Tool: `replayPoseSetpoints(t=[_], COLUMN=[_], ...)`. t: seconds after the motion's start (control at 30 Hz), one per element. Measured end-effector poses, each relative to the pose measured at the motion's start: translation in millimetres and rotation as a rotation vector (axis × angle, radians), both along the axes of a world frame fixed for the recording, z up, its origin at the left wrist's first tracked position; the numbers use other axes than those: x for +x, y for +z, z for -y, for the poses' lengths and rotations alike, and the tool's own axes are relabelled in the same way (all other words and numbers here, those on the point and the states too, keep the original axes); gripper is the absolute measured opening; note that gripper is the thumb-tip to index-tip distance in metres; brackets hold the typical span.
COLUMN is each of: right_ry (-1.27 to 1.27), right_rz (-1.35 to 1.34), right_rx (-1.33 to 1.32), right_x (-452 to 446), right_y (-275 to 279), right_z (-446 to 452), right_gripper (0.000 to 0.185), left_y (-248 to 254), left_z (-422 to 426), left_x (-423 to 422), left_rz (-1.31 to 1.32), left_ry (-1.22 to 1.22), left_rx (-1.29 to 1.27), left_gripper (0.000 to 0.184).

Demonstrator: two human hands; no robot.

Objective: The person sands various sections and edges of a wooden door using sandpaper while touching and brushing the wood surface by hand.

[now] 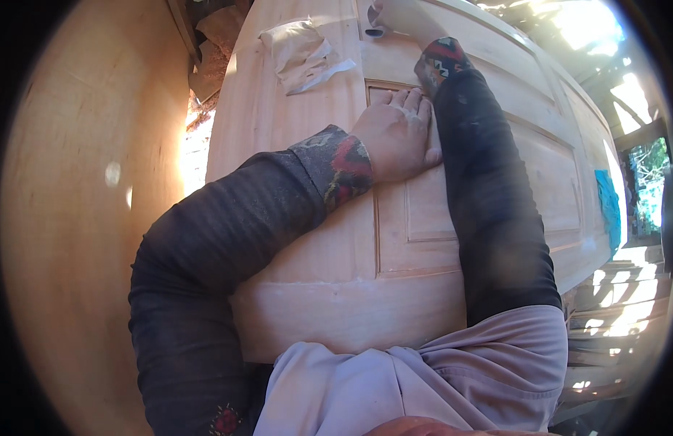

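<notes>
A pale wooden panelled door (pixel 300 247) lies in front of me. My left hand (pixel 402 138) rests flat on it, over a recessed panel, with fingers stretched out and whitish dust on the knuckles. Whether anything lies under that palm is hidden. Beyond it, my right arm reaches across the door, and my right hand (pixel 422 23) is blurred near the top of the view. Close to the right hand is a pale, curled, tube-like piece (pixel 383 14) with a dark oval end. The right fingers are too smeared to make out.
A crumpled, torn beige sheet (pixel 296 54) lies on the door's upper left. Blue cloth or plastic (pixel 608 207) hangs at its right edge. A tall wooden board (pixel 82 218) stands at the left. Wooden slats (pixel 619 312) show at the lower right.
</notes>
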State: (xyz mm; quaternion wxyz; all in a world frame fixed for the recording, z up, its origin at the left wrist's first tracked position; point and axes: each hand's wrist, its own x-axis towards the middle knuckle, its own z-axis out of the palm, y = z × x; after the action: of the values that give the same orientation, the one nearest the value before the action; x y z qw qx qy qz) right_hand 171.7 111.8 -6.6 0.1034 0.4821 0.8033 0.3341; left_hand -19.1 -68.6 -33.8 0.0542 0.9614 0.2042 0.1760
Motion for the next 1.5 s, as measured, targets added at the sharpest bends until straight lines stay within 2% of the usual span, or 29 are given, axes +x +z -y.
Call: replayPoseSetpoints(t=[0.1,0.2,0.4,0.5,0.6,0.7,0.8,0.9,1.0,1.1,1.2,1.3,1.4,1.5], right_ry=[0.320,0.065,0.523,0.034,0.251,0.323,0.064,0.484,0.094,0.068,0.287,0.260,-0.122,-0.096], right_rz=[-1.420,-0.051,-0.578,-0.242,-0.570,-0.107,-0.076,-0.232,-0.166,-0.456,-0.185,-0.265,-1.024,-0.984], right_rx=[-0.996,-0.142,-0.319,0.218,-0.270,-0.101,0.172,-0.064,0.117,0.034,-0.172,0.247,0.205,0.137], right_x=[13.6,-9.3,17.0,12.3,-7.6,9.3,12.7,4.7,-0.5,-14.0,-7.9,23.4,46.2,63.7], right_y=[-5.7,21.4,-11.6,-30.5,12.0,-10.1,-26.2,-19.2,-6.1,6.9,-1.7,-10.8,2.3,6.4], right_z=[-2.8,24.7,-16.1,-31.6,17.6,-13.4,-25.4,-23.4,10.3,27.2,-4.8,2.0,4.7,8.0], right_gripper=[0.011,0.012,0.012,0.015,0.019,0.025,0.029,0.032,0.036,0.037,0.033,0.028,0.024,0.018], left_y=[1.4,0.2,-0.3,-1.5,3.2,-0.4,0.6,5.0,3.1,2.8,5.4,3.7,6.3,6.9], left_z=[0.2,0.9,0.6,0.4,0.3,0.5,0.7,0.8,1.7,0.4,1.3,-0.3,-0.7,1.0], left_x=[-2.1,-0.4,-0.3,1.0,-1.4,0.8,0.5,-1.4,0.4,-0.7,-1.1,-0.8,-2.9,-1.5], left_rz=[-0.018,-0.011,-0.020,-0.020,-0.052,-0.036,-0.027,-0.059,-0.056,-0.044,-0.051,-0.037,-0.045,-0.031], left_ry=[0.009,0.004,0.014,0.005,0.012,0.013,0.010,0.007,0.005,0.003,-0.003,-0.015,-0.026,-0.018], left_rx=[-0.014,-0.025,0.014,-0.004,-0.013,-0.003,-0.010,-0.016,-0.019,-0.010,0.000,0.011,0.001,0.002], left_gripper=[0.073,0.072,0.072,0.072,0.072,0.072,0.072,0.071,0.071,0.071,0.072,0.074,0.075,0.075])
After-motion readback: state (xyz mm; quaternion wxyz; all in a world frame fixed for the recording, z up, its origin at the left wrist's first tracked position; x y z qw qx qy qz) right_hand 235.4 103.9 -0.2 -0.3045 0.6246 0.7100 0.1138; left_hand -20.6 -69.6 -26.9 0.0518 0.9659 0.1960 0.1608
